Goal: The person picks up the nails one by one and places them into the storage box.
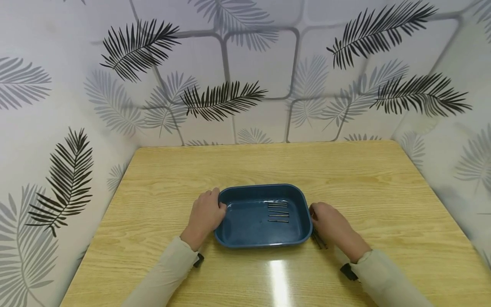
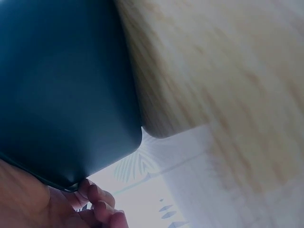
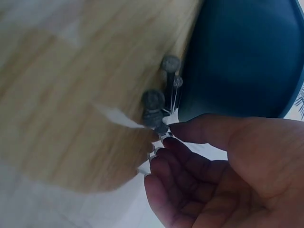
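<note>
A dark blue plastic tray (image 1: 245,246) lies on the table with several thin nails (image 1: 278,221) in a column on its floor, right of the middle. My left hand (image 1: 207,213) grips the tray's left end, thumb over the rim and fingers outside, below the rim in the left wrist view. Beyond the right end, my right hand (image 1: 331,221) is low by the table. Its thumb and forefinger pinch a nail (image 3: 153,102) in the right wrist view. Another nail (image 3: 171,65) stands out close behind it, and loose nails (image 1: 319,241) show under the hand in the head view.
The wooden table (image 1: 172,166) runs back to a wall (image 1: 261,64) papered with leaf shapes. Dark wrist straps (image 1: 348,271) sit by the sleeves. A bright reflection lies on the tabletop in front of the tray.
</note>
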### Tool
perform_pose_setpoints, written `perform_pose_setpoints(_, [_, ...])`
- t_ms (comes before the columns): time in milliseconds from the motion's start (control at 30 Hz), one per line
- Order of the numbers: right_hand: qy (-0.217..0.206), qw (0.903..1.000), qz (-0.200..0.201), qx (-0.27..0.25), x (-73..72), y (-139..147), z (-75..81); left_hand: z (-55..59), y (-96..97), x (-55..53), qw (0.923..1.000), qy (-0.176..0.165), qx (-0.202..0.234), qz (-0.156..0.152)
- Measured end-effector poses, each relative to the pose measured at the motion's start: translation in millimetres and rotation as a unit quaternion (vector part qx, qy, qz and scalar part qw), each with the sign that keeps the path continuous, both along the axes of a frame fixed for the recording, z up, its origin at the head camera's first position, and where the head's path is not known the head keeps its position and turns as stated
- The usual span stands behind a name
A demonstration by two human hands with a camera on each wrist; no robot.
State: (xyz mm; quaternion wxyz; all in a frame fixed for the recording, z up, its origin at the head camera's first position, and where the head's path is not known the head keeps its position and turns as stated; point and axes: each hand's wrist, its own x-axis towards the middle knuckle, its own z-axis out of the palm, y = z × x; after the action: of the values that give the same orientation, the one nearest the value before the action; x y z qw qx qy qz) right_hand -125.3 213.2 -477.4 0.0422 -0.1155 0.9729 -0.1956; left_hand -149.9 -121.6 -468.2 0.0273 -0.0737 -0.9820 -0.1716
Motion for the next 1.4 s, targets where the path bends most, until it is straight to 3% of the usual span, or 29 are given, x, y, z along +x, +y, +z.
perform_pose_setpoints(167, [-0.003, 1.0, -0.003, 0.0, -1.7, -5, -1.4, 0.2, -1.0, 0.8, 1.0, 0.003, -0.004, -0.001])
perform_pose_setpoints(467, [0.0, 0.999, -0.003, 0.045, -1.9, -8, 1.9, 0.9, -0.8, 0.3, 1.0, 0.002, -0.001, -0.003])
perform_pose_setpoints(900, [-0.04, 0.999, -0.021, 0.005, -3.9, -6, 0.1, 0.9, -0.2, 0.2, 1.0, -0.004, -0.002, 0.002])
perform_pose_setpoints(1200, [-0.007, 0.9995, -0.028, -0.011, -3.3, -2, 6.6, -1.2, -2.0, 0.3, 1.0, 0.002, 0.001, 0.002])
perform_pose_setpoints(1400, [0.018, 0.9982, -0.054, -0.019, -3.1, 6, 15.7, -3.7, -1.0, 0.2, 1.0, -0.002, -0.001, 0.001])
